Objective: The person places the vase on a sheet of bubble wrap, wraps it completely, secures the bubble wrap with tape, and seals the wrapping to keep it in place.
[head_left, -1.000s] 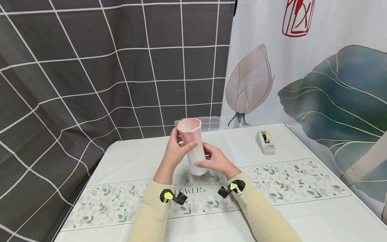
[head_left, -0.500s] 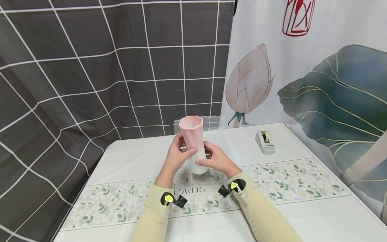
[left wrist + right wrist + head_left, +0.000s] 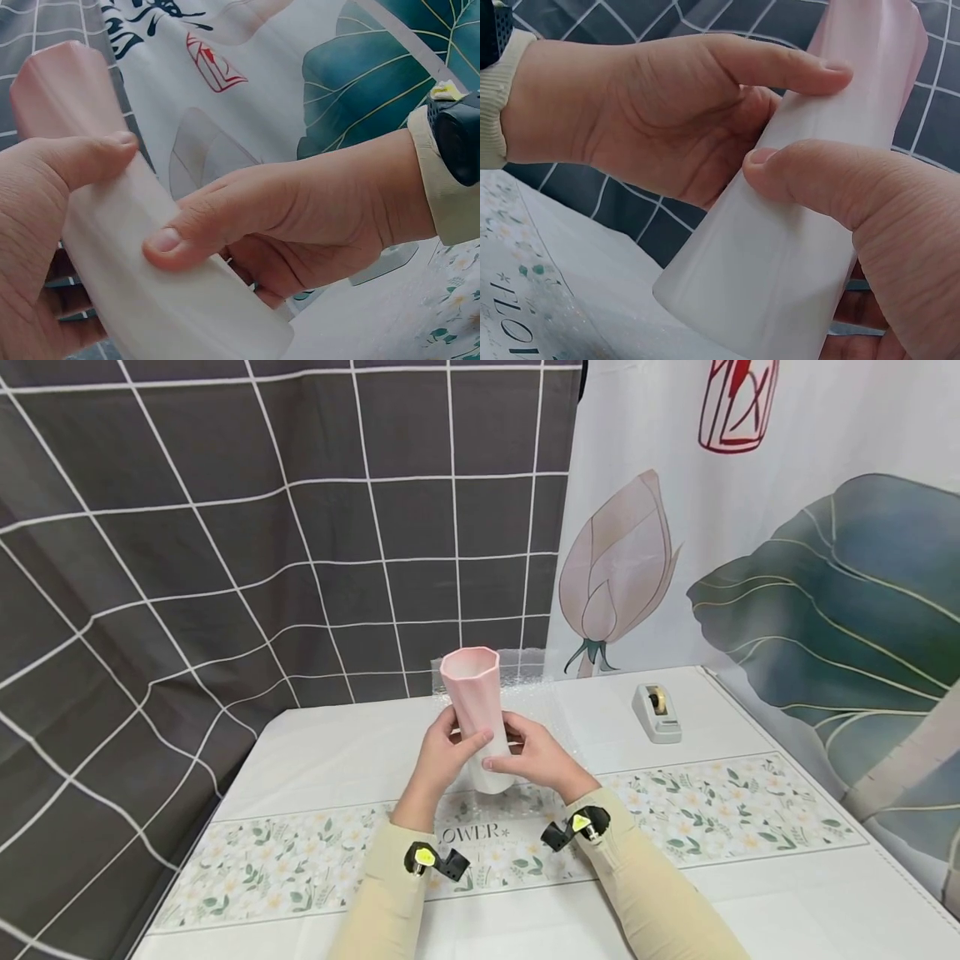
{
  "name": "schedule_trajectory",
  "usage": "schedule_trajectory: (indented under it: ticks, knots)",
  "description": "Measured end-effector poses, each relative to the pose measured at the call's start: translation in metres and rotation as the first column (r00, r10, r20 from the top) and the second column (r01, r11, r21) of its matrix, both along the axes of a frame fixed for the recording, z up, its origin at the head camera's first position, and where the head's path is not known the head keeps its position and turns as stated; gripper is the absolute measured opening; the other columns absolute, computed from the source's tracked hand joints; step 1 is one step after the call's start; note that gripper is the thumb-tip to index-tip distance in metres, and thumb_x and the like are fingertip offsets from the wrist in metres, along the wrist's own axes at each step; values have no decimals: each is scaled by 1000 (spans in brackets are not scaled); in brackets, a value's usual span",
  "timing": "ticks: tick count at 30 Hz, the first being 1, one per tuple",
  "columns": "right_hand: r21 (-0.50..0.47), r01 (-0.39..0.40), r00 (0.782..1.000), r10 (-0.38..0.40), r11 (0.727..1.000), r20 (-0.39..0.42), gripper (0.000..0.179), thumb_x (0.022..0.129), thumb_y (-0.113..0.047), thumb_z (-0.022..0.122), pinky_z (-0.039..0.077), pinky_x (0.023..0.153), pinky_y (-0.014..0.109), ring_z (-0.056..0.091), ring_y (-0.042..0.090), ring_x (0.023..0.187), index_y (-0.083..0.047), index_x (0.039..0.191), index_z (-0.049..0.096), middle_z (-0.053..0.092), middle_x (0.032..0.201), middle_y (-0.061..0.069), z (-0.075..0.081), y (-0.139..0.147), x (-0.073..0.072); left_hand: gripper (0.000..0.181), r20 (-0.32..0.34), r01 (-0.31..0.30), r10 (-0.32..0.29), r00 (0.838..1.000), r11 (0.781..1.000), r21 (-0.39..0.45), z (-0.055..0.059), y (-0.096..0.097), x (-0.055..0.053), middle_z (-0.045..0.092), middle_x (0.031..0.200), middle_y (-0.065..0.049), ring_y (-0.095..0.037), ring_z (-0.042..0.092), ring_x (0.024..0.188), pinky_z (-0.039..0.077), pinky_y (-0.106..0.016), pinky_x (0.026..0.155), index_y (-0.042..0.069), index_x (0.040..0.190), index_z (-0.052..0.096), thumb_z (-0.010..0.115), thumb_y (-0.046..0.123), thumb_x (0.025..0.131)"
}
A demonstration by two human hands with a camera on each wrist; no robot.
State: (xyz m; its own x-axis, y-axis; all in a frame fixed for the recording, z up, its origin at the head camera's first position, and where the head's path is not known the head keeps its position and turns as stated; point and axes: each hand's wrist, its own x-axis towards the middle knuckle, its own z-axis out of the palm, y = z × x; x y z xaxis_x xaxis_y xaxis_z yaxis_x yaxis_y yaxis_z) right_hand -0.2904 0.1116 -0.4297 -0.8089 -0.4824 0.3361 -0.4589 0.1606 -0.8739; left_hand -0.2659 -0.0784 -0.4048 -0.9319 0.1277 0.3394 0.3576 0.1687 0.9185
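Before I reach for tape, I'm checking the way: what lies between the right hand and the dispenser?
In the head view, some clear wrap lies near the right hand, then bare white table up to the dispenser.

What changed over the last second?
The left hand moved down the vase, now roughly level with the right hand. Nothing was let go: both hands still hold the vase. The right hand's grip, tape dispenser and bubble wrap look unchanged.

Tape dispenser [image 3: 657, 715] on the table [image 3: 322, 752], right of the vase [image 3: 478, 706].
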Motion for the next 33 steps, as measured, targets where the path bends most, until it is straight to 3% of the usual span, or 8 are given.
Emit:
schedule_trajectory:
  ticks: [7, 10, 14, 20, 26, 33]
  knots:
    - [-1, -48, 999, 48, 999, -7, 84, 89, -10, 77, 41, 111, 55, 51, 39, 132, -1, 156, 27, 51, 144, 25, 17, 7, -1, 49, -60, -32, 33, 998, 999, 26, -4, 0, 0, 61, 127, -19, -32, 59, 117, 53, -47, 99, 0, 134, 56, 74, 13, 91]
    - [-25, -34, 999, 33, 999, -42, 91, 88, -9, 76, 37, 113, 58, 46, 43, 136, 2, 158, 19, 47, 146, 29, 37, 11, -6, 48, -64, -41, 41, 997, 999, 14, -4, 0, 0, 62, 124, -18, -31, 59, 114, 54, -46, 96, 0, 133, 57, 75, 13, 90]
    - [-10, -2, 997, 1, 1000, -78, 97, 88, -11, 77, 37, 113, 57, 43, 40, 139, -3, 160, 13, 44, 151, 26, 66, 12, -15, 46, -66, -42, 42, 997, 999, 4, -3, 0, 0, 62, 123, -18, -30, 59, 111, 55, -44, 93, 0, 131, 58, 75, 14, 90]
    - [38, -6, 990, 11, 999, -139, 100, 85, -9, 79, 46, 108, 50, 53, 32, 130, -10, 161, 15, 51, 145, 19, 101, 3, -17, 45, -88, -23, 22, 996, 1000, -6, -4, 1, -1, 62, 123, -16, -28, 59, 111, 55, -43, 92, 1, 130, 58, 75, 16, 91]
    - [31, 1, 988, 4, 1000, -154, 98, 83, -9, 82, 54, 94, 45, 62, 29, 114, -14, 160, 21, 59, 134, 18, 112, -5, -15, 47, -83, -20, 17, 996, 999, -26, -5, 2, -1, 61, 125, -15, -28, 59, 113, 55, -44, 93, 2, 130, 58, 76, 19, 90]
    - [36, 42, 982, -35, 998, -183, 93, 82, -14, 83, 58, 87, 41, 64, 26, 109, -14, 157, 28, 62, 127, 15, 113, -8, -13, 47, -66, -19, 17, 998, 1000, -24, -4, 3, 1, 61, 127, -15, -29, 58, 114, 53, -46, 94, 3, 131, 58, 76, 19, 90]
